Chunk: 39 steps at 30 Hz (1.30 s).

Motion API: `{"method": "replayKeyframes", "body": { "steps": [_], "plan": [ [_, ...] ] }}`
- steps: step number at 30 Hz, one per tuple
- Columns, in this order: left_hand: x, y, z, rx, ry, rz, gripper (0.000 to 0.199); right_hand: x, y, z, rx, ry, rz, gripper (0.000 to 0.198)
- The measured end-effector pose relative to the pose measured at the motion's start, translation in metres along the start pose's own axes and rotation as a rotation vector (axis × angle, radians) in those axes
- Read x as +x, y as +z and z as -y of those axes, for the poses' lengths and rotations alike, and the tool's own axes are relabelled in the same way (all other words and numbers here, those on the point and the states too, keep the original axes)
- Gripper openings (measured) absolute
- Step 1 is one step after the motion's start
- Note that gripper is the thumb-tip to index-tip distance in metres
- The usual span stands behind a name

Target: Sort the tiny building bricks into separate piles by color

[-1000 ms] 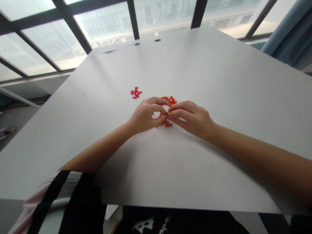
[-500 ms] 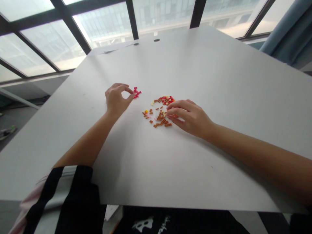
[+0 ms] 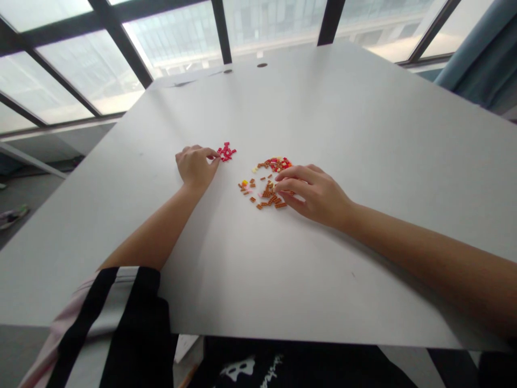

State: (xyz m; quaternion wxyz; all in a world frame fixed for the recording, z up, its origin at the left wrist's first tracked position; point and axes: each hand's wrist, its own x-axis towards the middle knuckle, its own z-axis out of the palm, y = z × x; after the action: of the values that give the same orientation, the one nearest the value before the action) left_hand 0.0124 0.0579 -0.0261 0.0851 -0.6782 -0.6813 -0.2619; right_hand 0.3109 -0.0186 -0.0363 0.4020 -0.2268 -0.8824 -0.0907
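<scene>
Near a small cluster of dark-pink toy building bricks [image 3: 226,152], my left hand [image 3: 196,165] rests low with thumb and index finger pinched together. Its fingertips are at the cluster's left edge, and anything between them is too small to make out. My right hand [image 3: 317,193] hovers at the right side of a larger spread of bricks, fingers curved and apart, covering part of it. Brown bricks [image 3: 272,200] lie just under and beside its fingertips. Red, cream and brown bricks [image 3: 278,163] form a heap behind them, and a yellow brick [image 3: 244,183] sits at the left.
The bricks lie on a large white table [image 3: 258,269] whose front edge is close to my body. Round dark holes [image 3: 262,65] show near its far end. Windows stand beyond, and a blue curtain [image 3: 470,59] hangs at the right.
My left hand has lowered slightly, and its thumb and index finger have drawn closer together at the pink cluster, which shows more fully. The right hand stays in nearly the same place.
</scene>
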Motion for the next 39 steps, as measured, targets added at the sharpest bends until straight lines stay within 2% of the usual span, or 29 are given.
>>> {"method": "replayKeyframes", "body": {
  "steps": [10, 14, 17, 23, 28, 34, 39],
  "plan": [
    [0.004, 0.019, 0.018, -0.044, 0.083, -0.103, 0.011, -0.001, -0.001, -0.002, 0.03, 0.039, 0.002, 0.01],
    [0.003, 0.022, 0.021, -0.103, 0.118, -0.164, 0.01, -0.002, -0.004, -0.004, 0.061, 0.14, 0.073, 0.013],
    [0.001, 0.02, 0.018, -0.092, 0.13, -0.195, 0.008, -0.004, -0.004, -0.008, 0.095, 0.205, 0.147, 0.022],
    [-0.005, 0.012, 0.007, -0.039, 0.15, -0.19, 0.011, -0.006, -0.003, -0.012, 0.181, 0.308, 0.298, 0.032],
    [-0.007, 0.009, 0.005, -0.044, 0.18, -0.126, 0.01, -0.005, -0.006, -0.012, 0.207, 0.327, 0.244, 0.027],
    [-0.014, 0.007, -0.003, -0.086, 0.405, -0.095, 0.008, -0.008, -0.003, -0.017, 0.077, 0.406, 0.016, 0.018],
    [-0.024, -0.003, -0.023, -0.104, 0.586, -0.071, 0.016, -0.011, 0.005, -0.025, 0.072, 0.434, 0.05, 0.027]
  ]
}}
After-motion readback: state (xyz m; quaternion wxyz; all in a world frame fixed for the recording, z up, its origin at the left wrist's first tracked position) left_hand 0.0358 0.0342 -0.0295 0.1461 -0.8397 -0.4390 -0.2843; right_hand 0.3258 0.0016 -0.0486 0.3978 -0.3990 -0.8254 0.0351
